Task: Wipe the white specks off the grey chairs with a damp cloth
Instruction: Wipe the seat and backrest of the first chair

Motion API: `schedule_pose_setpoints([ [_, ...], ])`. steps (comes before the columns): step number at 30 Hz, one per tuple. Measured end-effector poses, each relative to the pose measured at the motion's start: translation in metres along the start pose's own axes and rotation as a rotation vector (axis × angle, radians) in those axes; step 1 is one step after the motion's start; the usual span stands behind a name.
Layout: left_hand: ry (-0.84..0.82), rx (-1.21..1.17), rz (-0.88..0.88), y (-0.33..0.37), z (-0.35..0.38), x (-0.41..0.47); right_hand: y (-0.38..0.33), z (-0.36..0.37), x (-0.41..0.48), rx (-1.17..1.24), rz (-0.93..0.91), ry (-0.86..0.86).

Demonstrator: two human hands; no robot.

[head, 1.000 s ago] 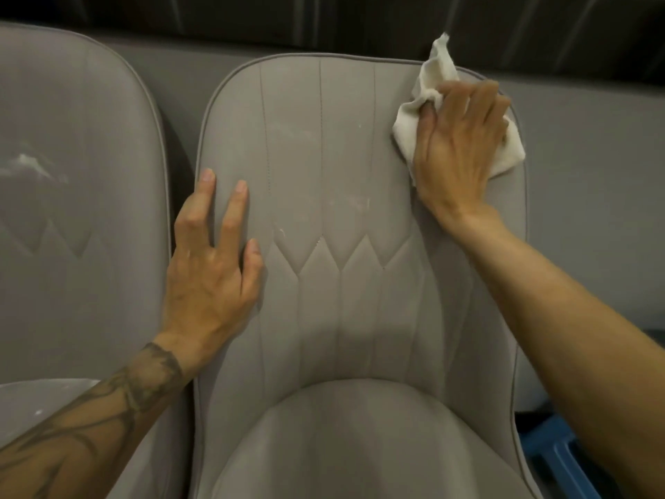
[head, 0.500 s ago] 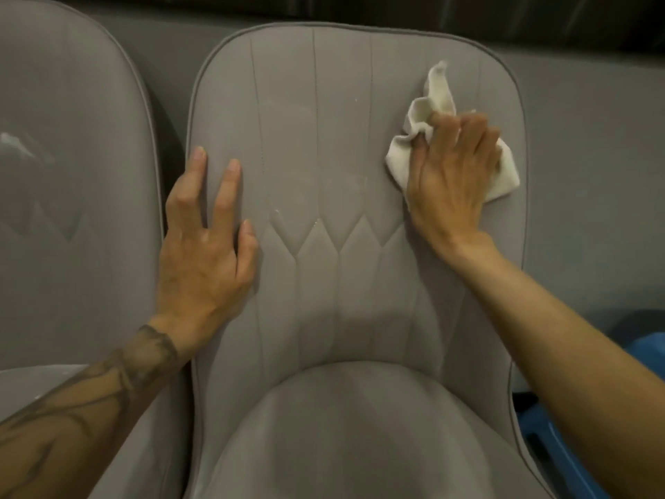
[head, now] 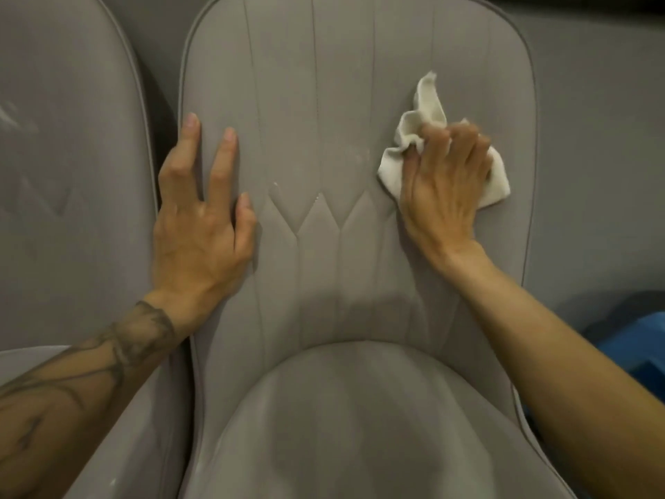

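A grey padded chair point(head: 324, 84) fills the middle of the view, its backrest facing me. My right hand point(head: 442, 185) presses a crumpled white cloth point(head: 424, 117) against the right half of the backrest, fingers curled over it. My left hand point(head: 201, 217) lies flat on the backrest's left edge, fingers spread, holding nothing. Small white specks point(head: 275, 184) and a faint whitish smear point(head: 354, 154) sit near the zigzag stitching between my hands.
A second grey chair point(head: 64, 174) stands close on the left with pale marks on its backrest. A blue object point(head: 637, 354) lies low at the right behind my forearm. A grey wall point(head: 604, 138) runs behind the chairs.
My right hand has slid the cloth down the right side of the backrest from its top corner to mid-height. My left hand has stayed in place.
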State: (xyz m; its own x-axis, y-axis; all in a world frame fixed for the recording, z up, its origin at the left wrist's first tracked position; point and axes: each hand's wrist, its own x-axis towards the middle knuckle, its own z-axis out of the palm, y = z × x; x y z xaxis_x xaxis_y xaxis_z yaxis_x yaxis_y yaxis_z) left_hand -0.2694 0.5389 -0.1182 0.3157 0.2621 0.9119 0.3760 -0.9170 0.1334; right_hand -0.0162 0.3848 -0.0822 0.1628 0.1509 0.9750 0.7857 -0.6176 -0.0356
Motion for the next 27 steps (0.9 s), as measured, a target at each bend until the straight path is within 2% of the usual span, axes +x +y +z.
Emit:
schedule_pose_setpoints([
  [3,0.003,0.012,0.0,0.001,-0.001,0.0,-0.009,-0.005,-0.062,0.031,-0.06,-0.104],
  [6,-0.004,0.006,-0.008,0.002,-0.001,0.0,-0.005,-0.022,-0.156,0.077,-0.41,-0.351],
  [8,-0.001,0.005,-0.011,0.003,-0.002,0.0,0.006,-0.021,-0.163,0.097,-0.556,-0.427],
  [10,0.001,0.005,-0.007,0.002,-0.001,0.001,0.01,-0.012,-0.137,0.103,-0.502,-0.345],
  [12,0.005,0.008,-0.004,0.0,0.001,0.001,0.009,-0.002,-0.107,0.095,-0.312,-0.205],
  [14,0.009,0.01,-0.004,0.0,0.001,0.0,0.005,-0.001,-0.107,0.083,-0.188,-0.156],
  [16,0.015,0.01,-0.005,0.0,0.002,-0.001,0.004,-0.009,-0.142,0.075,-0.238,-0.219],
  [18,0.012,0.013,-0.004,0.001,0.001,-0.001,0.008,-0.023,-0.18,0.076,-0.464,-0.414],
  [20,0.014,0.015,-0.007,0.001,0.0,0.0,0.016,-0.028,-0.189,0.064,-0.627,-0.502],
  [22,0.021,0.016,-0.003,0.001,0.001,0.001,0.018,-0.021,-0.171,0.088,-0.577,-0.47],
  [25,0.029,0.01,0.005,-0.001,0.002,-0.001,0.013,-0.014,-0.154,0.087,-0.331,-0.328],
  [27,0.029,-0.002,-0.001,-0.001,0.003,-0.002,0.011,-0.02,-0.171,0.082,-0.374,-0.364],
])
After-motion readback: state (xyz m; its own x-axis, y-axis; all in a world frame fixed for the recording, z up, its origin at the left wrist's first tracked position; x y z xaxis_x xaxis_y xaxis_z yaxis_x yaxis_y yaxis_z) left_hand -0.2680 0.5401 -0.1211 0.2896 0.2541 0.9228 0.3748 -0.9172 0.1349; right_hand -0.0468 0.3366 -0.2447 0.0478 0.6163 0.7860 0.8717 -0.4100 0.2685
